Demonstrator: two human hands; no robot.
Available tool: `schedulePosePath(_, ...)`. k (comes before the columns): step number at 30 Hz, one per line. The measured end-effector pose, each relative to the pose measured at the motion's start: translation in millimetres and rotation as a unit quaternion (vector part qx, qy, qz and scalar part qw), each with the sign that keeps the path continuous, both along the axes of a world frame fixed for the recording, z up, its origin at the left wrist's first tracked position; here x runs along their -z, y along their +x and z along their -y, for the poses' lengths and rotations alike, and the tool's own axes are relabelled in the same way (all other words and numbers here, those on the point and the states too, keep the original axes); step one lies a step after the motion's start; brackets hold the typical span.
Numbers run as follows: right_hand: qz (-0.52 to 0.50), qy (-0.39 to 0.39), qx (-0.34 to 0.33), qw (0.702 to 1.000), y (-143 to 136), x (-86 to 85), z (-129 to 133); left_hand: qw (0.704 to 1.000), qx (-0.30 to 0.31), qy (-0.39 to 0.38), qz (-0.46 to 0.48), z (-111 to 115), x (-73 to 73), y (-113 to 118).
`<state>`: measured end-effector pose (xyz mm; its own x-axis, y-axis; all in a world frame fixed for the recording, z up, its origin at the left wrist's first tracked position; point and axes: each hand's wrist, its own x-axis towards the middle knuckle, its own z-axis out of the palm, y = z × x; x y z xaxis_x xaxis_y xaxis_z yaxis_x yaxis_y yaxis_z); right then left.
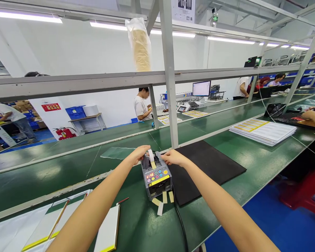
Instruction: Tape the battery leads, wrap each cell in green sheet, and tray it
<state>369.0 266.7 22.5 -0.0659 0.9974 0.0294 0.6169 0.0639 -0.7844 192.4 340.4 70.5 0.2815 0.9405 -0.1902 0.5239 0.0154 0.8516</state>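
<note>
On the green desk [136, 229] before you, cut tape strips [165, 197] lie at the front of the grey tape dispenser [159, 180], just left of a black mat [207, 171]. Your left hand [141, 154] is at its rear left, your right hand [174, 157] at its rear right; whether either grip is spread or pinching, I cannot tell. Beyond, a person in white [141, 107] stands near a monitor [201, 88].

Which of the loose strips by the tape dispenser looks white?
The lowest strip in the picture, farthest from the tape dispenser; the other three strips look yellowish.
</note>
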Motion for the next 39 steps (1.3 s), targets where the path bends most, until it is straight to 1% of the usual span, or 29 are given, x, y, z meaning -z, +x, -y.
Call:
schedulePosePath(2,-0.006,0.047,0.017,0.999,-1.8,2.3,0.6,0.999,0.01,-0.043,0.026,-1.3,-2.8,-2.7)
schedulePosePath(5,-0.004,0.105,0.044,0.993,-13.3,-1.5,-8.0,0.996,0.024,-0.078,0.049,-1.9,-6.9,-10.5)
schedulePosePath(9,-0.01,0.144,0.035,0.989,-34.0,-12.6,-19.5,0.994,0.035,-0.08,0.058,-1.3,-9.4,-19.0)
schedulePosePath(12,-0.027,0.162,0.032,0.986,-40.4,-13.6,-14.0,0.994,0.034,-0.076,0.064,-0.9,-7.8,-19.4)
schedulePosePath(15,-0.049,0.177,0.057,0.981,-34.9,-3.3,4.7,0.994,0.027,-0.075,0.075,-2.1,-5.3,-16.9)
schedulePosePath(18,-0.074,0.183,0.077,0.977,-25.7,13.6,26.8,0.993,0.017,-0.073,0.088,-5.8,-5.3,-15.8)
schedulePosePath(20,-0.091,0.181,0.076,0.976,-22.0,24.4,37.3,0.993,0.008,-0.064,0.098,-8.7,-7.6,-16.5)
schedulePosePath(24,-0.114,0.174,0.065,0.976,-22.2,39.0,42.9,0.992,0.008,-0.043,0.117,-10.8,-16.0,-18.2)
schedulePosePath(28,-0.112,0.172,0.067,0.977,-23.9,43.9,40.4,0.991,0.027,-0.025,0.127,-5.8,-22.3,-16.0)
schedulePosePath(32,-0.084,0.184,0.086,0.975,-24.7,37.3,36.7,0.991,0.03,-0.01,0.13,-0.6,-24.9,-12.0)
schedulePosePath(35,-0.06,0.197,0.096,0.974,-28.9,25.5,27.4,0.991,0.03,-0.005,0.131,1.9,-26.2,-10.9)
schedulePosePath(39,-0.048,0.197,0.09,0.975,-38.0,11.2,11.3,0.99,0.019,0.002,0.138,3.5,-25.1,-12.6)
